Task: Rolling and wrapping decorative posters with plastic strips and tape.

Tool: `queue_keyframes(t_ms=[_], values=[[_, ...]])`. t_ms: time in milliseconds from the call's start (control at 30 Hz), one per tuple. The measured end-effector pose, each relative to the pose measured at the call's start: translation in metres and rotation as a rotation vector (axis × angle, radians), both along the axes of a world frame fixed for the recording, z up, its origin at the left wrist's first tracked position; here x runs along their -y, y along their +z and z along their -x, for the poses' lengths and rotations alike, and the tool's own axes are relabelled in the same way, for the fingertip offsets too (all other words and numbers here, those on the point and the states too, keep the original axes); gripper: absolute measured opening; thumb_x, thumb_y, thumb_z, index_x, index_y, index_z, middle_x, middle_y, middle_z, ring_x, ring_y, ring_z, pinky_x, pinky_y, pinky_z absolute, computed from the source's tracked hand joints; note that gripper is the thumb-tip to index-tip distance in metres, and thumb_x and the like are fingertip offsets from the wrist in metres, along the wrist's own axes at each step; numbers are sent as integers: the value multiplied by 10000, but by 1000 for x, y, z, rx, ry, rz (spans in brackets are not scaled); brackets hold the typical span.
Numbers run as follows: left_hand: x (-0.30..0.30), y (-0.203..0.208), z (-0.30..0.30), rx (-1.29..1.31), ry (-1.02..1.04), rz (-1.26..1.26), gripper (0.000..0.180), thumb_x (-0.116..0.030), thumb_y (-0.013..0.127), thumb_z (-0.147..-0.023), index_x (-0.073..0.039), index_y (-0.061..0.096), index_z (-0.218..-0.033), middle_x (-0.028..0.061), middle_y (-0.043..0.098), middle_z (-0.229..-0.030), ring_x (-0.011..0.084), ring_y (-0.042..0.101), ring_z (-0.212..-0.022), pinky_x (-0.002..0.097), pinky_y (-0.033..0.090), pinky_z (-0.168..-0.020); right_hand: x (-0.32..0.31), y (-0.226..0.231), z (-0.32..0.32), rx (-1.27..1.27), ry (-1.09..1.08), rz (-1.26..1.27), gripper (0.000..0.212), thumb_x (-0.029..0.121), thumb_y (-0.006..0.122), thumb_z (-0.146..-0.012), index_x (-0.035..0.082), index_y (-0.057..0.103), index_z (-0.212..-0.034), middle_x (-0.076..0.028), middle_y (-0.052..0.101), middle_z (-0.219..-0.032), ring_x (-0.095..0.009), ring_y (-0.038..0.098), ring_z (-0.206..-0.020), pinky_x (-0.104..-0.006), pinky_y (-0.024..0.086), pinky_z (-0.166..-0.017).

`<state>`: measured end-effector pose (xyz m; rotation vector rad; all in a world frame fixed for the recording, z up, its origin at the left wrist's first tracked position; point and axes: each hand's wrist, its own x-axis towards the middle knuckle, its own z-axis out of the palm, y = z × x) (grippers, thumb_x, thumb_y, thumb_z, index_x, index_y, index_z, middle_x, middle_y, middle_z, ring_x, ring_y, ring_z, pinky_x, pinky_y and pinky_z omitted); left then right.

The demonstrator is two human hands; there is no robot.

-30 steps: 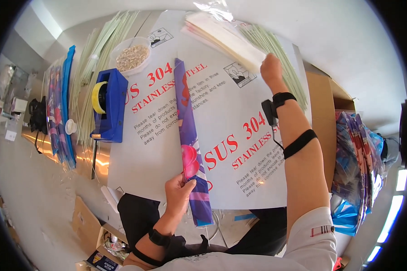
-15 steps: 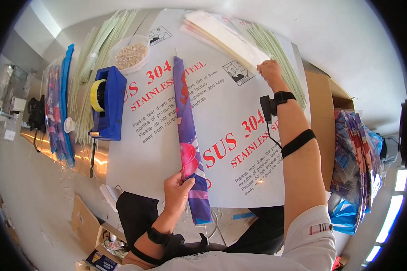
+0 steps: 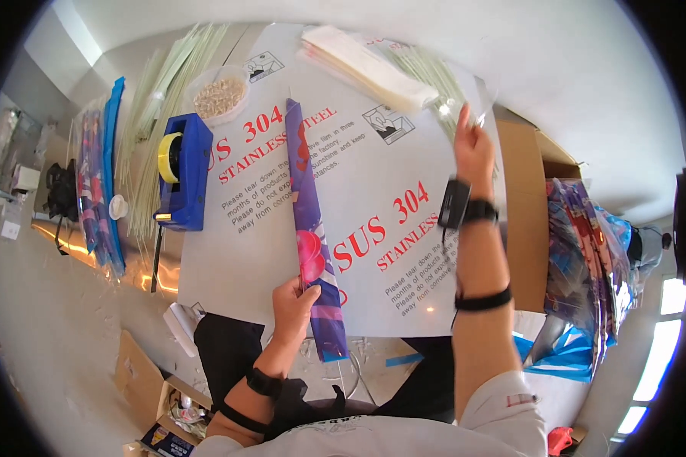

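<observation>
My left hand is closed on the lower part of a long, narrow folded kite-like sheet, purple with a pink print. Thin rod tips stick out at both its ends. It lies lengthwise over the table, its near end past the front edge. At the far right, my right hand is raised, fingers pinched on a clear plastic sleeve, which is hard to make out against the white behind. Just left of that hand is a stack of long clear sleeves.
A blue tape dispenser with yellow tape stands left, near a tub of small beige pieces. Pale thin rods lie in bundles at left and far right. A cardboard box and bagged printed sheets are at right.
My right hand has left the sleeve stack's near end, moving slightly right and turning upright with a clear sleeve. My left hand still holds the folded sheet in nearly the same place.
</observation>
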<state>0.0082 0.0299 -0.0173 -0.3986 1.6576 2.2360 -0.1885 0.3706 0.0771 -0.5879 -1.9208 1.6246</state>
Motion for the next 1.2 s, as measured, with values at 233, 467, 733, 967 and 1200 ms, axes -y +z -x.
queue_keyframes(t_ms=[233,467,733,967,1200], values=[[-3,28,12,-85,45,-57,55,4,587,-828,24,631,-854,-24,550,-715,43,477,-619,225,406,-550,31,-107,-253,-70,-110,531,275,91,406,-977,-163,427,-1080,-253,557,-1197,-314,513,-1220,-373,434,-1047],[63,103,16,-532,-222,374,73,-29,599,-796,0,533,-784,24,531,-676,101,469,-598,293,416,-553,6,-126,-319,-330,-286,1172,232,15,359,-958,-131,355,-1138,-330,506,-1202,-436,526,-1159,-515,476,-997],[155,146,-89,-687,-487,995,133,-63,607,-780,10,504,-821,165,460,-658,229,484,-601,373,408,-598,-17,-90,-294,-224,-164,614,181,31,569,-895,-74,475,-1008,-207,611,-1023,-295,649,-946,-384,567,-825],[179,103,-150,-418,-390,865,138,-36,581,-794,33,593,-913,14,550,-757,101,505,-736,283,438,-683,-36,-139,-266,-379,-255,619,472,-109,669,-748,-57,478,-1176,-194,508,-1231,-265,529,-1166,-381,526,-912],[181,102,-163,-406,-351,867,108,-40,604,-786,21,581,-872,32,540,-694,112,499,-662,300,429,-620,50,-92,-296,100,-333,-736,690,-8,738,-645,-45,448,-1270,-214,489,-1266,-398,470,-1194,-389,441,-982]])
